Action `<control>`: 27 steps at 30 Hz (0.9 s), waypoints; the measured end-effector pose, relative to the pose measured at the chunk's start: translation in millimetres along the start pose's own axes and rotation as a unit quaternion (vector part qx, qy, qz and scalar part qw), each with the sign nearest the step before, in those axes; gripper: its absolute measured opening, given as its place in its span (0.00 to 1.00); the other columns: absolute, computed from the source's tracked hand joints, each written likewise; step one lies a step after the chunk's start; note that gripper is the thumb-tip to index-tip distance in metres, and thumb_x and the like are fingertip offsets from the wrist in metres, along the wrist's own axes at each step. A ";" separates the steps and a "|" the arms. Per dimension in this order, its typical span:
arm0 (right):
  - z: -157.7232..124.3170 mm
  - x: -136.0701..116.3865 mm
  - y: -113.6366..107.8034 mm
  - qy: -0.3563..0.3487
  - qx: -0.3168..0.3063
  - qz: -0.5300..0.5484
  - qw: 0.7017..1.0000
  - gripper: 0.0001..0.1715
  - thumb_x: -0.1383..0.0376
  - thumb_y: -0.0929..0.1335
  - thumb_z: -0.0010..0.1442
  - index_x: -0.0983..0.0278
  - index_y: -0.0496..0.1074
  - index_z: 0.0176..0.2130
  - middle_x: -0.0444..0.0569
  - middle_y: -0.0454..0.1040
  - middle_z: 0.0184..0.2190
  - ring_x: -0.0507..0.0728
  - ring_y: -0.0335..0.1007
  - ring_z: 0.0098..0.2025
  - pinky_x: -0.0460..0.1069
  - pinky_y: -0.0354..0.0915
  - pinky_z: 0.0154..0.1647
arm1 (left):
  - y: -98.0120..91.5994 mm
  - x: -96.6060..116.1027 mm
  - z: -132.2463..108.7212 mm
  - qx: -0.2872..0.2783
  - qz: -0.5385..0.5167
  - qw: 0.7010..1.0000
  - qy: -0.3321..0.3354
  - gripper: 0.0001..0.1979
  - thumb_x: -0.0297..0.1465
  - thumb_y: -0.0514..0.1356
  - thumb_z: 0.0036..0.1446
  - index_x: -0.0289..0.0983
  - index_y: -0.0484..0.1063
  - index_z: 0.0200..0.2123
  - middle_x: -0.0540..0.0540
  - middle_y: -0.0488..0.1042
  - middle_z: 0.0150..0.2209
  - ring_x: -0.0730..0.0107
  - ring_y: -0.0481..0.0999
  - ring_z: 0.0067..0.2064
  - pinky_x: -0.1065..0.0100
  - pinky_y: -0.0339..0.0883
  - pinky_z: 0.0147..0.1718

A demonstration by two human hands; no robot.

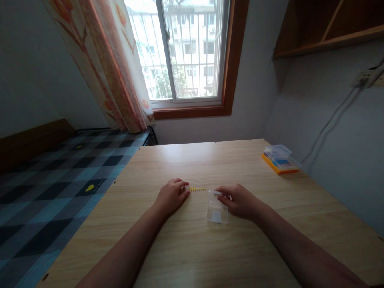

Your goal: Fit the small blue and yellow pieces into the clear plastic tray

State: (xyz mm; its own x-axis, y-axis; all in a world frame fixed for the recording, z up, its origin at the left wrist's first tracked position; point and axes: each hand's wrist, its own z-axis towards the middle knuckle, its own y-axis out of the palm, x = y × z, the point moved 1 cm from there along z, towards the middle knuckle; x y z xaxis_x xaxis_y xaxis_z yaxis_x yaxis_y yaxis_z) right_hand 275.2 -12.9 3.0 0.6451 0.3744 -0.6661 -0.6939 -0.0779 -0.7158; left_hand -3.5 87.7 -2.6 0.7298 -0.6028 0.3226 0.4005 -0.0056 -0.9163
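A short row of tiny yellow pieces [198, 189] lies on the light wooden table [180, 244]; they are too small to name exactly. My left hand [172, 197] rests at the row's left end, its thumb and forefinger a little apart around the end pieces. To the right of the row, a small clear plastic box [217, 216] lies open, its lid on the far side. My right hand [238, 201] has its thumb and fingers on the lid's right part. The fingers partly cover the lid. A pale patch shows in the near half of the box.
At the table's right edge, an orange-edged case [279, 170] carries clear plastic boxes [278, 151]. A bed with a checked cover [39, 200] is on the left. Beyond the table are a curtain [111, 60] and a window [195, 52]. A cable [327, 122] hangs along the right wall.
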 end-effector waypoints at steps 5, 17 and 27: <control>-0.3 0.5 2.9 0.010 0.005 0.012 1.000 0.18 0.66 0.68 0.64 0.58 0.79 0.52 0.44 0.81 0.34 0.53 0.74 0.33 0.46 0.63 0.36 | 0.6 2.0 3.8 -0.009 0.000 1.000 0.007 0.11 0.33 0.64 0.60 0.41 0.83 0.45 0.44 0.80 0.45 0.56 0.77 0.49 0.60 0.71 0.50; -2.2 0.8 0.4 -0.006 0.001 -0.014 1.000 0.26 0.62 0.70 0.65 0.55 0.73 0.62 0.46 0.81 0.38 0.54 0.73 0.33 0.48 0.66 0.40 | -1.6 5.5 3.6 0.013 -0.002 1.000 0.014 0.07 0.32 0.62 0.62 0.40 0.82 0.38 0.45 0.80 0.42 0.60 0.78 0.43 0.63 0.71 0.44; -6.0 -7.8 -16.9 -0.194 0.254 0.002 0.948 0.22 0.56 0.65 0.71 0.62 0.73 0.58 0.59 0.75 0.52 0.61 0.70 0.54 0.52 0.69 0.42 | -19.0 61.2 -26.5 -0.040 -0.041 0.986 0.156 0.06 0.33 0.63 0.65 0.43 0.80 0.43 0.50 0.80 0.39 0.69 0.78 0.38 0.69 0.68 0.39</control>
State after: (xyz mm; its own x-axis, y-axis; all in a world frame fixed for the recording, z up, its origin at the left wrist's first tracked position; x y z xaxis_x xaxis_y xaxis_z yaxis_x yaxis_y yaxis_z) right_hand 283.8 -20.0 19.0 0.5449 0.6940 -0.4705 -0.8237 0.3381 -0.4552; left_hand 18.9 29.7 28.3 0.4856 -0.8135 0.3201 0.3972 -0.1208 -0.9097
